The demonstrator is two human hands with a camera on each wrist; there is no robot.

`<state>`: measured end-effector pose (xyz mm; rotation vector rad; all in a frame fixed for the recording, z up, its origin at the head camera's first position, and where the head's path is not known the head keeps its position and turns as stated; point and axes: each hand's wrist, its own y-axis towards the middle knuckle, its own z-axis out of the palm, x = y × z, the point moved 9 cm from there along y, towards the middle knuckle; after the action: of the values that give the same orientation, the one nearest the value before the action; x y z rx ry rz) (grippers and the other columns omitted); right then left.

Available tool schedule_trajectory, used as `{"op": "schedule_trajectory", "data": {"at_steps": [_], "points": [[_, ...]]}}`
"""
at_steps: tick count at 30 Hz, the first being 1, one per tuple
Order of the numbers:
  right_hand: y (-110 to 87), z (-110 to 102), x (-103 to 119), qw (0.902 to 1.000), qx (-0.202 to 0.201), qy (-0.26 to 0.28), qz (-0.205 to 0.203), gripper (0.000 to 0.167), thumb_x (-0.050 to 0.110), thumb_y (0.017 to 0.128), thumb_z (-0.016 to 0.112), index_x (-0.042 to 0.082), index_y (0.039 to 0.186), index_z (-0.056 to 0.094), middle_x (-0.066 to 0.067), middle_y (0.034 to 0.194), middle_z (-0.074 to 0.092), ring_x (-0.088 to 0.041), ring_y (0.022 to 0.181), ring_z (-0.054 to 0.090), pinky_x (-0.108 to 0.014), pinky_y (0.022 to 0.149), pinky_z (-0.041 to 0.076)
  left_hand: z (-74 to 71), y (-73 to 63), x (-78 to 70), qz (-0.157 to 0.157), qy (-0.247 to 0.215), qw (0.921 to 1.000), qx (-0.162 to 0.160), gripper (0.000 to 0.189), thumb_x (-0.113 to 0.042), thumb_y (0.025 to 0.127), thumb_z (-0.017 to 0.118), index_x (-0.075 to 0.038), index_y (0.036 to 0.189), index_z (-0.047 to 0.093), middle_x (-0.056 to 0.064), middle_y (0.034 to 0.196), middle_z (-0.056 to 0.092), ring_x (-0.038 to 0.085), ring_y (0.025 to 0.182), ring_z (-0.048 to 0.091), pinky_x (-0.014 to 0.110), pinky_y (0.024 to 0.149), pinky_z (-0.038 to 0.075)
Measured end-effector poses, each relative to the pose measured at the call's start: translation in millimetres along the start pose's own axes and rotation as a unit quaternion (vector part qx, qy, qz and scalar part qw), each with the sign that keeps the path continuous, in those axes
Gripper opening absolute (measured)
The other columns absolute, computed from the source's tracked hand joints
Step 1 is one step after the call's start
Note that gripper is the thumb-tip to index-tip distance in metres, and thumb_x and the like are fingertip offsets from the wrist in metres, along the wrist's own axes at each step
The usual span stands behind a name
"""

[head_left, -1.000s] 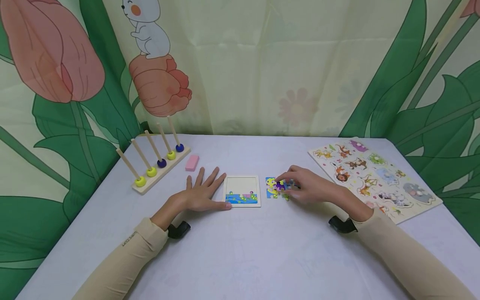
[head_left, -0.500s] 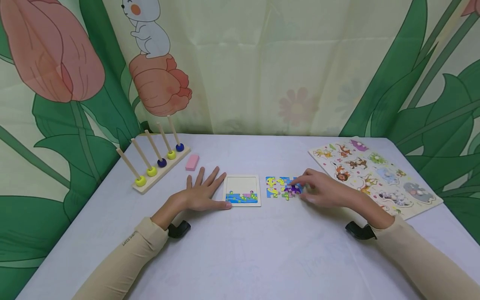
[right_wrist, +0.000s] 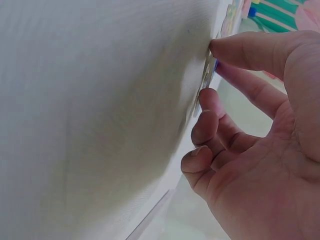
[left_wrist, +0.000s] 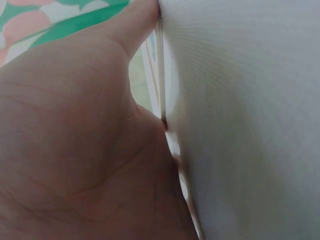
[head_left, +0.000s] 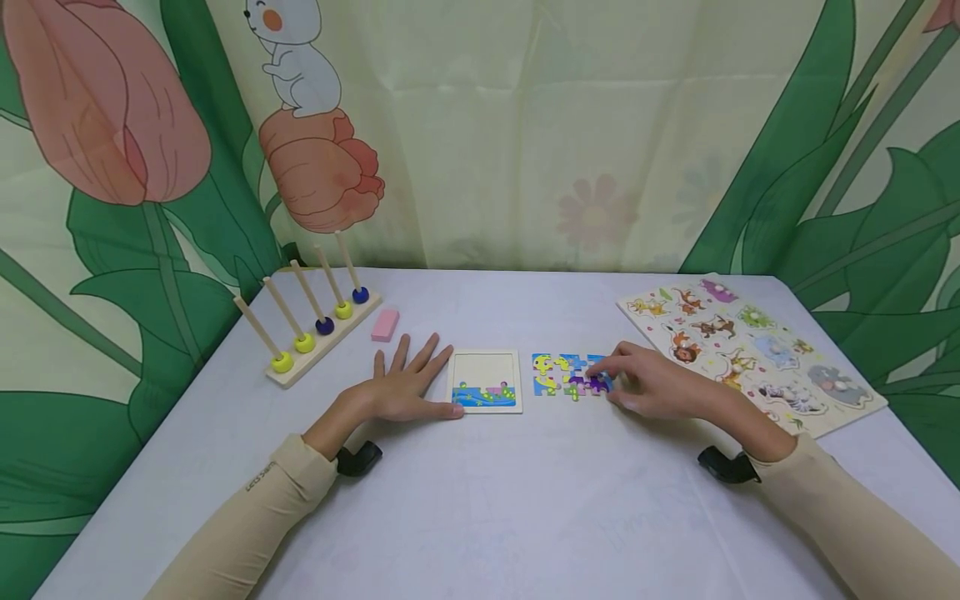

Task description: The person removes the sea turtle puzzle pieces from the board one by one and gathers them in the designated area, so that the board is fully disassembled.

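My left hand (head_left: pixel 405 393) lies flat with fingers spread, its thumb on the lower left corner of a small square puzzle frame (head_left: pixel 484 353). A blue strip of puzzle pieces (head_left: pixel 483 397) fills the frame's lower part; bare wood shows above. In the left wrist view the palm (left_wrist: pixel 85 130) stands beside the frame's edge. Right of the frame lie several loose jigsaw pieces (head_left: pixel 551 375), yellow, blue and purple. My right hand (head_left: pixel 656 382) pinches a purple-and-blue puzzle piece (head_left: pixel 597 382) at their right end between thumb and index finger; the right wrist view shows the other fingers (right_wrist: pixel 205 127) curled.
A wooden peg stand (head_left: pixel 322 340) with yellow and blue beads stands at the left, a pink block (head_left: pixel 385 325) beside it. At the right lies a large animal puzzle board (head_left: pixel 742 350), partly behind my right forearm. A printed curtain (head_left: pixel 525 150) hangs behind the table.
My right hand has moved right along the loose pieces, and a purple piece has shifted right with it, uncovering the pieces on the left. The left hand has stayed put.
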<state>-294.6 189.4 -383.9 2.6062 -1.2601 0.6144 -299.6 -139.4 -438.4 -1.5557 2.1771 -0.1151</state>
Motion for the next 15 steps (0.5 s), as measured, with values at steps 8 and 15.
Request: {"op": "schedule_trajectory", "data": {"at_steps": [8,15], "points": [[-0.9,0.1,-0.6,1.0000,0.000,-0.004,-0.002,0.038,0.010,0.095,0.074,0.023,0.131,0.074,-0.002,0.105,0.062,-0.014,0.087,0.047,-0.027,0.074,0.039,0.3,0.4,0.7,-0.001,-0.003,1.0000,-0.004,0.113,-0.087,0.086,0.057,-0.037,0.171,0.001,-0.007,0.179,-0.019,0.040,0.162,-0.029,0.079,0.122,-0.015],[-0.6,1.4,-2.2,1.0000,0.003,-0.006,-0.004,0.038,0.011,0.096,0.075,0.024,0.131,0.074,-0.002,0.107,0.062,-0.014,0.089,0.047,-0.027,0.075,0.040,0.4,-0.1,0.8,0.000,-0.004,1.0000,-0.002,0.113,-0.085,0.087,0.058,-0.036,0.171,0.001,-0.007,0.179,-0.019,0.040,0.162,-0.030,0.078,0.122,-0.016]]}}
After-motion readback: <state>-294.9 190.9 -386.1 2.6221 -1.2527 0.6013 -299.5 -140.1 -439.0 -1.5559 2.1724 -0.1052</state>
